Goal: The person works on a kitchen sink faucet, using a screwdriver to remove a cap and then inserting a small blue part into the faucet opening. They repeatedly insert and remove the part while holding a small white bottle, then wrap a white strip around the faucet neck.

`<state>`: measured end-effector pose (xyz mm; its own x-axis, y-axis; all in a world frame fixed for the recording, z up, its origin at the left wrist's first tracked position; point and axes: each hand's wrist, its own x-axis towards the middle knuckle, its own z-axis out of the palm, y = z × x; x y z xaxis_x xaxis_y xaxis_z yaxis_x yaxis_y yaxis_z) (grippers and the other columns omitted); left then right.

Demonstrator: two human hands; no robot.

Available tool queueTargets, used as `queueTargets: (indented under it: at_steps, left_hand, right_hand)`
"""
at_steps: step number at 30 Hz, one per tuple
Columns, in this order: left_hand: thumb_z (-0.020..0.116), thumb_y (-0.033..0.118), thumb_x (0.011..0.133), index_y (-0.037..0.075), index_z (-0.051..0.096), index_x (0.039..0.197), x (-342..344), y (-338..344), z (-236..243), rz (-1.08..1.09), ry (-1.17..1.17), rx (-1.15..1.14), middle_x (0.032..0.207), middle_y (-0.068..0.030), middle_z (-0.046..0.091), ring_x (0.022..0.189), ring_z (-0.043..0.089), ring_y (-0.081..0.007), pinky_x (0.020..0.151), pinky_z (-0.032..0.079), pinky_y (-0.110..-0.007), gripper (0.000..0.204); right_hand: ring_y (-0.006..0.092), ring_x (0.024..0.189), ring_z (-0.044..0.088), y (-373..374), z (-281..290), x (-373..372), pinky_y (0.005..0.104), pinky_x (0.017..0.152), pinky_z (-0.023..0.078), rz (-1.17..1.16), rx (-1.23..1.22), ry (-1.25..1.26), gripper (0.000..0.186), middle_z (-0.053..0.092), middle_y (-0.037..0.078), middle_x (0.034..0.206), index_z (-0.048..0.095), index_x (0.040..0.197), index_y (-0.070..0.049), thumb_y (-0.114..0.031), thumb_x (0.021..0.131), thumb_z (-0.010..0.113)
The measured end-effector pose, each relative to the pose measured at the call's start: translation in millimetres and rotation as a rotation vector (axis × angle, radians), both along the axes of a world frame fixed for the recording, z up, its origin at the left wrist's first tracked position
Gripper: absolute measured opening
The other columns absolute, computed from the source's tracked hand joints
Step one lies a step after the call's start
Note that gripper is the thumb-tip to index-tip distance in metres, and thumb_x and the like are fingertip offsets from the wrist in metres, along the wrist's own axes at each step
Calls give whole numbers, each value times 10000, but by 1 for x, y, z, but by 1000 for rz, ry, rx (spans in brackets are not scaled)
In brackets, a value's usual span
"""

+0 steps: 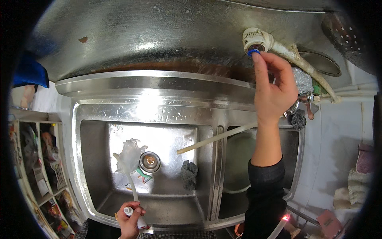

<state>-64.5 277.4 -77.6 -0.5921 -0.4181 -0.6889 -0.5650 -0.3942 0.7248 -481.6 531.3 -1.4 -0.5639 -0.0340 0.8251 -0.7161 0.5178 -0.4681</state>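
One bottle [141, 223] partly hidden by left hand [129, 226], blue piece [253, 51] unclear

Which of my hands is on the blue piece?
Your right hand, pinching the blue piece up at the white fitting. Your left hand, low by the sink, holds a white bottle instead.

- Right sleeve [264, 191]: plain black, long; snug banded cuff [266, 171], ending short of the wrist.
- Front, as seen from here: small dark-and-pale checked cloth [179, 235].
- Right hand [275, 89], left hand [129, 227]: both bare.
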Motion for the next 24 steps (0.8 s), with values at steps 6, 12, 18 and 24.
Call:
queueTargets:
  at_steps: [6,12,18,24]
  left_hand:
    - [662,2,875,-4,639,1028,5,6,-13,-1,-27,-37,814,-82,653,736,639,-161,696,502,-293,154]
    - [678,16,870,1,641,1019,9,5,-20,21,-20,2,821,-85,660,726,646,-164,692,507,-297,154]
    - [684,22,866,-1,639,1019,12,2,-27,-12,6,17,836,-80,662,737,654,-161,693,516,-300,161]
    - [696,37,867,-1,634,1026,14,2,-27,-19,-9,8,848,-77,660,745,658,-161,702,525,-299,175]
  right_hand:
    - [76,751,638,-6,-9,3,207,710,521,-56,-127,17,131,714,52,879,689,948,21,-9,857,779]
    - [67,786,651,-5,-2,0,195,731,523,-38,-121,33,122,720,56,905,675,962,21,-18,884,761]
    - [79,729,644,-10,3,-1,215,690,522,-151,35,137,124,714,49,840,687,904,11,-43,859,789]
    - [88,698,637,-15,7,4,230,678,519,-262,244,268,110,710,57,822,695,881,4,-47,857,790]
